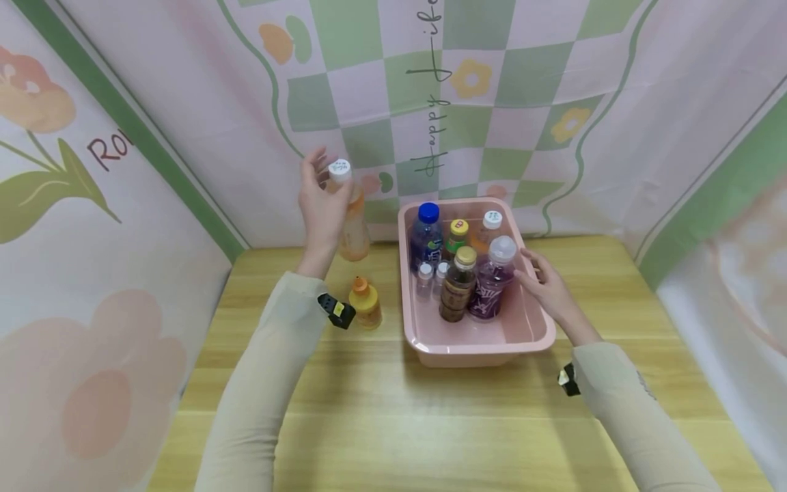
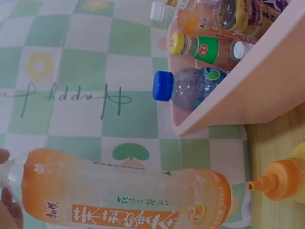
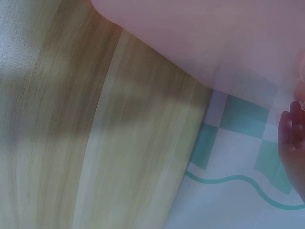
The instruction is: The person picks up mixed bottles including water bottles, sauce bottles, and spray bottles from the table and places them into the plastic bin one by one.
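Note:
My left hand grips a clear tea bottle with orange label bands around its neck, just under the white cap. The bottle is upright at the table's back, left of a pink plastic basin; its label fills the lower left wrist view. At the basin's right rim, my right hand has its thumb over the edge and fingers along the outside. Inside the basin stand a blue-capped bottle, a gold-capped brown bottle, a purple drink bottle and several others.
A small yellow bottle with an orange nozzle stands on the wooden table, between my left forearm and the basin. Printed cloth hangs close behind the table, with more panels at both sides.

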`<action>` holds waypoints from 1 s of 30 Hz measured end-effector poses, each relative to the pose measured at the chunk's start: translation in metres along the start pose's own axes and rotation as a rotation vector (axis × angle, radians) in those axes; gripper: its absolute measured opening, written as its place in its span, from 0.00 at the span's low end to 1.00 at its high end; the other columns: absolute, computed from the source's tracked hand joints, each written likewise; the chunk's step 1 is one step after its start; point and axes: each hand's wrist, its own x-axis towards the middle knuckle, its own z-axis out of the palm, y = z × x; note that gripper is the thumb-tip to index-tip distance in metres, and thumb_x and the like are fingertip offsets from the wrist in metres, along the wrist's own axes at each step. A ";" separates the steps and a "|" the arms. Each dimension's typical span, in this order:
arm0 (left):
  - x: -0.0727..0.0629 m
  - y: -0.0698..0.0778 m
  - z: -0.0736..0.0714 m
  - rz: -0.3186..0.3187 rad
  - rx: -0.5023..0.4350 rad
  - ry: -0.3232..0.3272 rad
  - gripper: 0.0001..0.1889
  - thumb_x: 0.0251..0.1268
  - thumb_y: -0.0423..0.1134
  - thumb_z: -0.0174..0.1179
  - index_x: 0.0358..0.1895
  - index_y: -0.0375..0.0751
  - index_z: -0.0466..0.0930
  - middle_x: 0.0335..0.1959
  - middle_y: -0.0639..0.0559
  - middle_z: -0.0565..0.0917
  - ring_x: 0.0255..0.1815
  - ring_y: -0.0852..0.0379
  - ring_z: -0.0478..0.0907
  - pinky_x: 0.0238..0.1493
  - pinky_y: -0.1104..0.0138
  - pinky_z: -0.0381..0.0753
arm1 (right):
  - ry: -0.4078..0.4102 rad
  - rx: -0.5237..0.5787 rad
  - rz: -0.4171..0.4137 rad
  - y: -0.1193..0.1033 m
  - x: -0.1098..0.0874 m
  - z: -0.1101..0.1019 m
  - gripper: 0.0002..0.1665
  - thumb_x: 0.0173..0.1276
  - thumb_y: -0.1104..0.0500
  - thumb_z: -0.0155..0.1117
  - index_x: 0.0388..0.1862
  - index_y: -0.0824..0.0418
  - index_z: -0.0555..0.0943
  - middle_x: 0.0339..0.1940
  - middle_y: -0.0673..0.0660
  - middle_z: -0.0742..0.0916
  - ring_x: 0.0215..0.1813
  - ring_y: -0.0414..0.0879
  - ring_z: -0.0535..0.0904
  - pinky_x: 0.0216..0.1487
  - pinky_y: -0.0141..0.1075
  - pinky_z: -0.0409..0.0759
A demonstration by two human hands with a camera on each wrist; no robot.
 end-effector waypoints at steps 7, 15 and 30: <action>-0.002 0.008 0.008 0.020 -0.017 -0.020 0.32 0.56 0.26 0.61 0.66 0.44 0.64 0.61 0.46 0.77 0.58 0.52 0.74 0.65 0.66 0.68 | -0.005 -0.003 0.020 0.002 0.002 -0.001 0.37 0.74 0.54 0.50 0.76 0.63 0.50 0.68 0.75 0.67 0.56 0.46 0.73 0.45 0.17 0.75; -0.006 0.013 0.014 0.039 -0.030 -0.043 0.34 0.55 0.27 0.63 0.66 0.43 0.63 0.61 0.45 0.77 0.58 0.52 0.74 0.64 0.66 0.67 | -0.004 -0.011 0.014 0.001 0.001 0.000 0.37 0.74 0.54 0.49 0.76 0.64 0.50 0.68 0.75 0.67 0.63 0.64 0.70 0.47 0.21 0.77; -0.014 0.014 0.022 0.095 -0.034 -0.069 0.32 0.55 0.25 0.62 0.66 0.38 0.63 0.60 0.42 0.78 0.57 0.48 0.74 0.60 0.62 0.71 | 0.001 0.003 -0.005 0.000 0.000 0.000 0.37 0.74 0.52 0.49 0.75 0.64 0.51 0.68 0.76 0.67 0.63 0.66 0.69 0.43 0.13 0.70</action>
